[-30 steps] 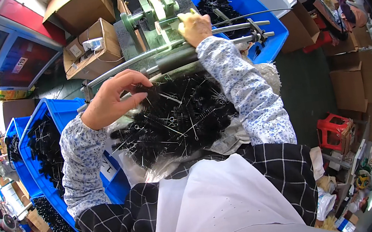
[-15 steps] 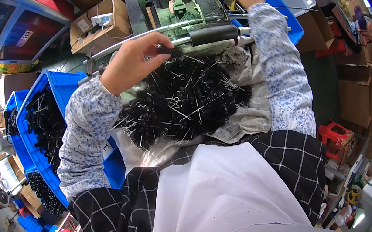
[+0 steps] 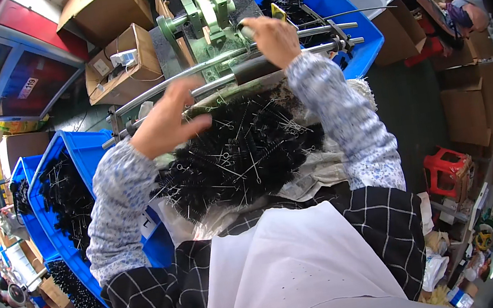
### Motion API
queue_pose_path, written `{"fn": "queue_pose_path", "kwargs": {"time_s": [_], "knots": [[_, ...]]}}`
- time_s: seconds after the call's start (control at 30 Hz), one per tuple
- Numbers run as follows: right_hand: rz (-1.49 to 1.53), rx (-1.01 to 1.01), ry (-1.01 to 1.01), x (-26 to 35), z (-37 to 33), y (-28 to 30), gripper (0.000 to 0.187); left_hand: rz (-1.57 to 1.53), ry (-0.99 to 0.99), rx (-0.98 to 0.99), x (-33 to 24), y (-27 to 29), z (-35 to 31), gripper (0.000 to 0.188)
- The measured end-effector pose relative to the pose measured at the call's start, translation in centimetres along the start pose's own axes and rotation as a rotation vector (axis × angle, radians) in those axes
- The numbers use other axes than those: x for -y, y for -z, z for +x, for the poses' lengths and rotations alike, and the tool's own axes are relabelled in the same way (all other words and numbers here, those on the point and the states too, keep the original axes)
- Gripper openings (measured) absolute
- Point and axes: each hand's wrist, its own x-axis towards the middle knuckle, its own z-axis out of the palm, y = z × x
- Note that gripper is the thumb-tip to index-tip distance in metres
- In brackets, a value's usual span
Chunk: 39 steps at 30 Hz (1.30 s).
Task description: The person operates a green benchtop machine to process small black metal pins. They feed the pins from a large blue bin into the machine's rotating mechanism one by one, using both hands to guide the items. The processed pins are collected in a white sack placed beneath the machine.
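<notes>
**Well stocked on both sides, with a deep pile [image 3: 246,154] at the lap**

The work looks partway along. Black wire brushes lie heaped in the pile, on a pale sheet [image 3: 318,176] over the lap, while more brushes fill much of the left bin [image 3: 87,147] and lie in the right bin [image 3: 370,53]. Judging by that heap, a good deal is left; which lot is done and which is waiting, the brushes themselves do not show.

The left hand [image 3: 171,123] hangs over the pile's far left edge, thumb spread well away from the fingers. It is blurred, but no brush shows in it. The right hand [image 3: 275,38] is at the right side of the machine [image 3: 212,34], its fingers curled; its grip is partly hidden and a dark bit shows at the tips, so I cannot tell whether it has hold of a brush.

The rails [image 3: 186,78] cross between the pile and the machine, with a dark roller [image 3: 257,68] just below the right hand, so reaching forward means passing over them. The left bin's rim stands close beside the left sleeve, and the right bin flanks the machine. The hands are well apart, leaving room between them above the pile. Bare floor [image 3: 411,107] shows between the right sleeve and the boxes [image 3: 466,116].
</notes>
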Motion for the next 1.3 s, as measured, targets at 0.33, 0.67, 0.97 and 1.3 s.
{"fn": "queue_pose_path", "kwargs": {"time_s": [0.33,0.67,0.97,1.3], "knots": [[-0.232,-0.058,0.063,-4.1,3.1,-4.0,0.022,-0.051,0.136,0.475,0.4,-0.4,-3.9,0.032],[-0.227,-0.088,0.135,-5.2,3.8,-4.6,0.023,0.020,0.015,0.526,0.3,-1.3,-3.0,0.030],[-0.324,-0.001,-0.097,-4.8,2.5,-3.1,0.042,-0.222,0.071,0.479,-0.2,0.0,-3.4,0.027],[-0.183,-0.182,0.039,-0.8,2.9,-7.2,0.014,-0.298,0.039,0.253,-1.5,3.9,-2.6,0.023]]}}
